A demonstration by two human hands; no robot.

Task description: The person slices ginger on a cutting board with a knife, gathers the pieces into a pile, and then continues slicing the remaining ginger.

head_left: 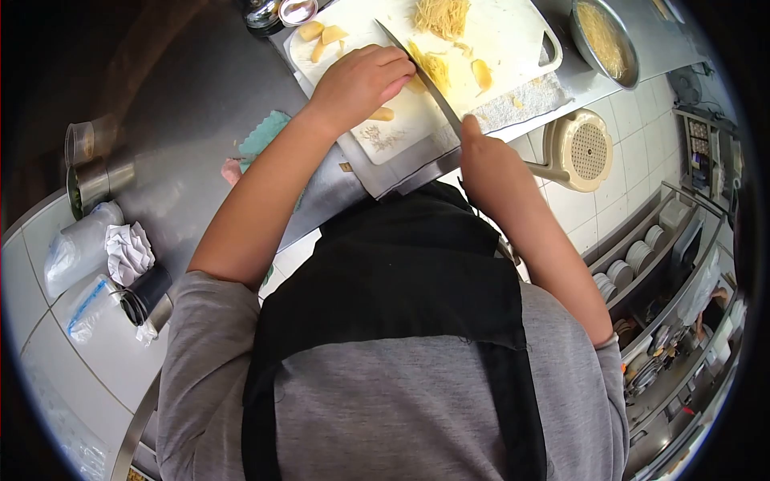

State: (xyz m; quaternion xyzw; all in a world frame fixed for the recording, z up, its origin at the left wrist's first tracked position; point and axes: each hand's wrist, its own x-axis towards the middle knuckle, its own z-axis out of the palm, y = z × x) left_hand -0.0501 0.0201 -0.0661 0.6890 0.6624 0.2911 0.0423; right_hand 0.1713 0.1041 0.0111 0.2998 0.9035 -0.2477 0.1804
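My right hand (484, 160) is wrapped around the handle of a kitchen knife (433, 90). Its long blade lies slantwise over a white cutting board (521, 52). Beside the blade, the curled fingers of my left hand (361, 86) press on a piece of peeled potato (414, 85), mostly hidden beneath them. Thin potato strips (433, 70) lie just past the blade, with a larger heap of strips (443, 18) farther back. Several potato chunks (311, 31) sit at the board's far left corner. One more potato piece (382, 115) rests below my left hand.
A metal bowl (603, 40) of cut strips stands at the right. Under the board lies a damp cloth (529, 100). A turquoise cloth (263, 136) is on the steel counter (192, 104), left of my forearm. A beige plastic stool (579, 151) stands on the tiled floor.
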